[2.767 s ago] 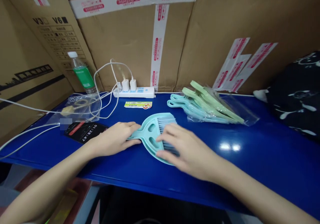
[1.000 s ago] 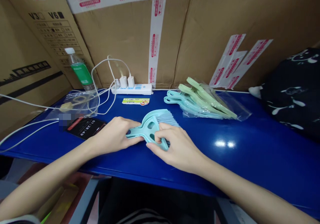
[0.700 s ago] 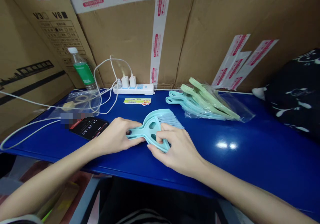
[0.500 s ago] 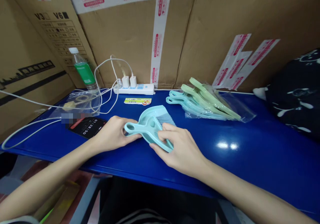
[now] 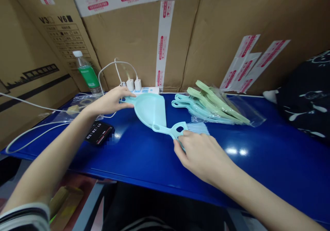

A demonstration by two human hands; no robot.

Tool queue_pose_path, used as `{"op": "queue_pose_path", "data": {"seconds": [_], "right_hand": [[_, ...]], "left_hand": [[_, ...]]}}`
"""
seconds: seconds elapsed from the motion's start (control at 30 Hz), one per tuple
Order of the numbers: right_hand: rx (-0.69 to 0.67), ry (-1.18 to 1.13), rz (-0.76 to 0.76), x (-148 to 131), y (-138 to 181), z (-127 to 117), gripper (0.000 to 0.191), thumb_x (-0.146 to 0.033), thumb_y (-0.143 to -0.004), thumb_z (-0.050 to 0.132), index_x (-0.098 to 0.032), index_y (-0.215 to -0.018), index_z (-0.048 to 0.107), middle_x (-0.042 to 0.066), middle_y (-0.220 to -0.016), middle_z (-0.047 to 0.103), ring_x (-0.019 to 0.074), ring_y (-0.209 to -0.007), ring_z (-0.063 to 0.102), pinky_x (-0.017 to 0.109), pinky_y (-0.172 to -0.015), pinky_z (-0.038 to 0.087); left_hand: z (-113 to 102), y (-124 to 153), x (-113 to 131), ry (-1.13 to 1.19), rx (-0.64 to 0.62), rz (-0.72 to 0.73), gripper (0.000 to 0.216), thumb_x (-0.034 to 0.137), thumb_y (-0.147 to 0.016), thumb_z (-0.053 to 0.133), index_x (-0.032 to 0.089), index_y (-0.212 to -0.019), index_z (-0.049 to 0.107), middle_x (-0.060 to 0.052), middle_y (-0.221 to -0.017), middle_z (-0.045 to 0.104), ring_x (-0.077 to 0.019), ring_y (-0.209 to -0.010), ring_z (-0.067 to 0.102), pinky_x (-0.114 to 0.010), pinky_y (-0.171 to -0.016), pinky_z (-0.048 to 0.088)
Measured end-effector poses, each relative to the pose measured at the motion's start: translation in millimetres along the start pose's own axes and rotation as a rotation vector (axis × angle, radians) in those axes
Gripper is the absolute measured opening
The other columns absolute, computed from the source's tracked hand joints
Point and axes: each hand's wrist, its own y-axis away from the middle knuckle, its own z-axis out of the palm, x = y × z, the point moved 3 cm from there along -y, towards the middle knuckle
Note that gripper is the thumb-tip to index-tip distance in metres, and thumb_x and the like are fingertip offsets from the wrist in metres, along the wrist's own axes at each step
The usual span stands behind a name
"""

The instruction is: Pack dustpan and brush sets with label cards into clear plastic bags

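My left hand (image 5: 113,101) is closed on the handle of a light blue dustpan (image 5: 150,109), whose flat lip faces right over the blue table. In my right hand (image 5: 198,152) is a light blue hand brush (image 5: 168,131), gripped at its head. The brush's bristles (image 5: 198,128) point away to the right, and its looped handle end overlaps the dustpan's near edge; I cannot tell whether they touch. Behind them, several more light blue (image 5: 192,105) and pale green (image 5: 211,100) dustpan-and-brush pieces lie in clear plastic bags.
A phone (image 5: 100,133) lies on the blue table (image 5: 144,162) near my left forearm. White cables run from a power strip (image 5: 151,90) along the cardboard wall (image 5: 129,35). A green-labelled bottle (image 5: 89,74) stands back left. A dark patterned fabric item (image 5: 306,97) sits at right.
The brush has come out of the dustpan. My left hand has moved the dustpan up and away; my right hand has drawn the brush slightly right.
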Motion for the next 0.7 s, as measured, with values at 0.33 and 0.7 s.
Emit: {"op": "queue_pose_path", "data": {"seconds": [0.33,0.7], "right_hand": [[0.038,0.097,0.015,2.1,-1.2,6.9,0.03,-0.02,-0.092,0.043,-0.012,-0.078,0.068,0.016,-0.079,0.067,0.0198,-0.054,0.063,0.029,-0.041,0.023],[-0.054,0.01,0.029,4.2,-9.9,14.0,0.032,-0.027,-0.097,0.04,-0.015,-0.087,0.068,0.014,-0.08,0.071,0.0253,-0.071,0.069,0.03,-0.051,0.036]], "left_hand": [[32.9,-79.5,2.2,-0.117,-0.013,-0.025,0.032,0.026,-0.086,0.055,0.016,-0.116,0.063,-0.01,-0.11,0.063,-0.0252,-0.107,0.054,-0.039,-0.095,0.039],[69.5,-129.6,9.1,-0.209,-0.075,-0.071,0.039,0.016,-0.086,0.051,0.016,-0.124,0.061,-0.014,-0.114,0.059,-0.0288,-0.112,0.053,-0.038,-0.097,0.039]]}}
